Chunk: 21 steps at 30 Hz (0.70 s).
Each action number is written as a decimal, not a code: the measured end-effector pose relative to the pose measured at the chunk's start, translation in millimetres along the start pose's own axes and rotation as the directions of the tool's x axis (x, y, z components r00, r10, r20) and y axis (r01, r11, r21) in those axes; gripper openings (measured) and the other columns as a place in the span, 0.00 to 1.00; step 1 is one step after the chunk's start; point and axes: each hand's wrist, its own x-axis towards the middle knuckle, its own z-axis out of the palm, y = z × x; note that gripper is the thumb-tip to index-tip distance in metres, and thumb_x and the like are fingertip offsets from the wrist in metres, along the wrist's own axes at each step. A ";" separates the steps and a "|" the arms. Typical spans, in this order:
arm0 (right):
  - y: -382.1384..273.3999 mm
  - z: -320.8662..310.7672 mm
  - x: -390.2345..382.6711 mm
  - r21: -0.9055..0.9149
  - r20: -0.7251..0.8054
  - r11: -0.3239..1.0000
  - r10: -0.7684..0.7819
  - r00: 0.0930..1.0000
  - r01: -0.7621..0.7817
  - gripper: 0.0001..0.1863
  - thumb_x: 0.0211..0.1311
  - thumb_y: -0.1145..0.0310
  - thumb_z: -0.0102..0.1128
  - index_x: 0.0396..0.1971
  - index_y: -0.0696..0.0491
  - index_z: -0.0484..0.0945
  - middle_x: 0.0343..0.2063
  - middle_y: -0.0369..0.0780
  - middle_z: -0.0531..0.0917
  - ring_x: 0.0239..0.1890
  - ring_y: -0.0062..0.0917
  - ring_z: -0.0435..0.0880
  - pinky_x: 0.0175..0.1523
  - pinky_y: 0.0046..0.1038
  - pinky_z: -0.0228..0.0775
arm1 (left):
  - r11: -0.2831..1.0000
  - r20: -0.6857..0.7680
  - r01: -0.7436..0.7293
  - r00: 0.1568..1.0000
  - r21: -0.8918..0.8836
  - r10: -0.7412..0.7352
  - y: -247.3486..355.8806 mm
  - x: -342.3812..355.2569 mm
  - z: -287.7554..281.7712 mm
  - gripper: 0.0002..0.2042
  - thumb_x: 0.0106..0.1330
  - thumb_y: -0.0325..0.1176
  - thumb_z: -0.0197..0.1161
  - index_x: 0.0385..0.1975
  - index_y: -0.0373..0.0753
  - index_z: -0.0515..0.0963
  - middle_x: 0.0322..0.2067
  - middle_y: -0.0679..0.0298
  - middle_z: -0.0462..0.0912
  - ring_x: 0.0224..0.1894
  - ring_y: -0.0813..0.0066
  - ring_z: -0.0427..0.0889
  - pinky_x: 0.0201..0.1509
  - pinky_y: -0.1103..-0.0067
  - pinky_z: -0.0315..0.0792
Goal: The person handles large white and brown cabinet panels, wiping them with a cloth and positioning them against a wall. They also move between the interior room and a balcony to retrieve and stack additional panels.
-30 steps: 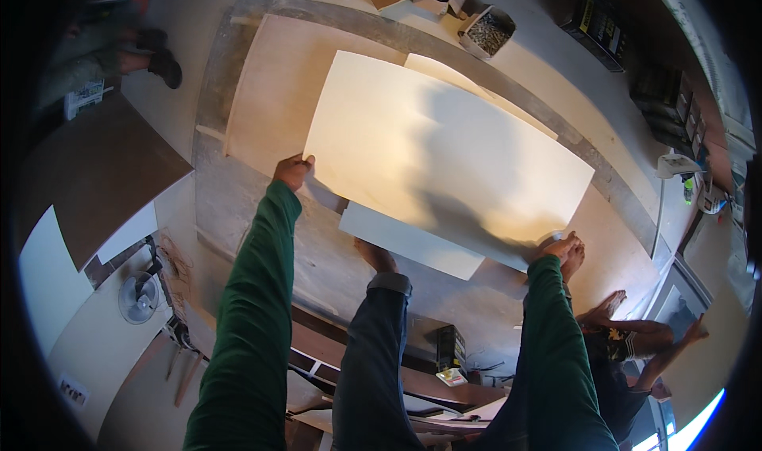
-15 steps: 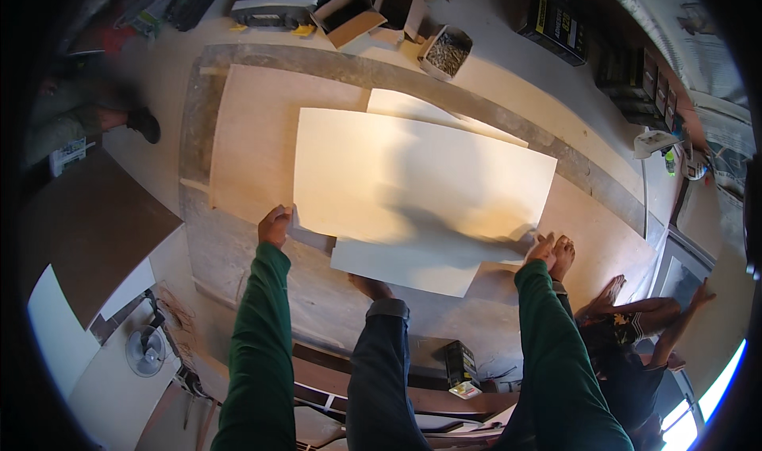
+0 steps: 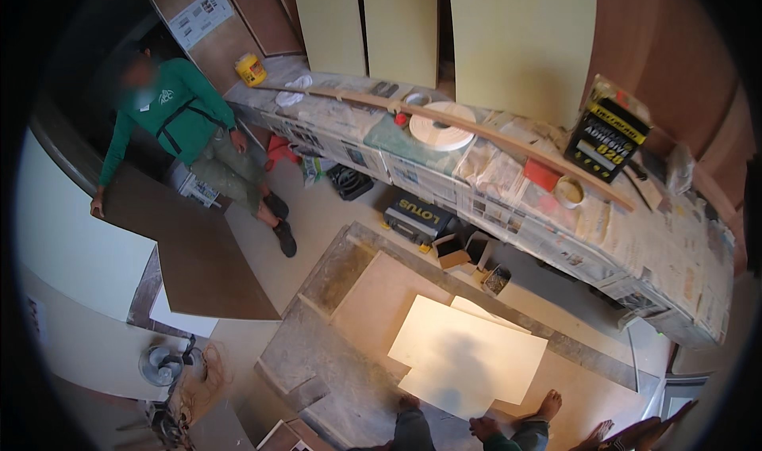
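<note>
My right hand (image 3: 483,429), at the end of a green sleeve, is low in the head view, just below the near edge of the pale rectangular sheets (image 3: 429,336). Its fingers look curled; what they hold, if anything, is too small to make out. My left hand is not in view. The stacked sheets lie on a larger pinkish board (image 3: 359,300) on the floor, with my shadow across the upper sheet and bare feet (image 3: 549,406) beside them.
A standing co-worker (image 3: 178,110) grips a dark board (image 3: 214,261) at left. A fan (image 3: 161,364) is below it. A paper-covered bench (image 3: 508,213) with a black tin (image 3: 595,134) spans the back; boxes (image 3: 451,251) sit beneath. Another person's arm (image 3: 647,433) is lower right.
The view has swung up to the bench and standing co-worker. My hands have left the sheet's two corners: the left has dropped out of view, the right is lower and further left in the picture.
</note>
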 end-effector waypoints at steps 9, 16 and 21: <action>-134.9 -90.9 -226.1 -0.200 -0.798 0.966 -0.259 0.544 0.166 0.20 0.58 0.51 0.69 0.25 0.54 0.75 0.25 0.47 0.84 0.32 0.44 0.85 0.38 0.40 0.77 | 0.933 -0.873 -0.285 0.484 -0.219 -0.058 -143.6 -180.5 -244.9 0.14 0.60 0.42 0.66 0.24 0.36 0.81 0.23 0.55 0.83 0.27 0.68 0.81 0.34 0.71 0.76; 39.3 -28.8 -347.3 0.255 -0.821 0.946 0.321 0.473 -0.199 0.18 0.60 0.45 0.63 0.33 0.46 0.87 0.33 0.42 0.87 0.39 0.40 0.86 0.46 0.40 0.77 | 0.906 -0.687 -0.307 0.726 -0.292 0.025 18.4 -160.6 -306.7 0.06 0.60 0.31 0.65 0.35 0.41 0.80 0.22 0.67 0.78 0.26 0.75 0.78 0.33 0.74 0.77; 143.5 138.8 -338.3 0.597 -0.400 0.615 0.785 0.473 -0.515 0.28 0.62 0.37 0.59 0.44 0.47 0.87 0.43 0.45 0.87 0.52 0.39 0.84 0.58 0.39 0.74 | 0.980 -0.452 -0.161 0.887 -0.118 0.091 146.4 -115.4 -268.0 0.08 0.61 0.30 0.65 0.38 0.40 0.79 0.24 0.66 0.78 0.27 0.75 0.78 0.33 0.73 0.78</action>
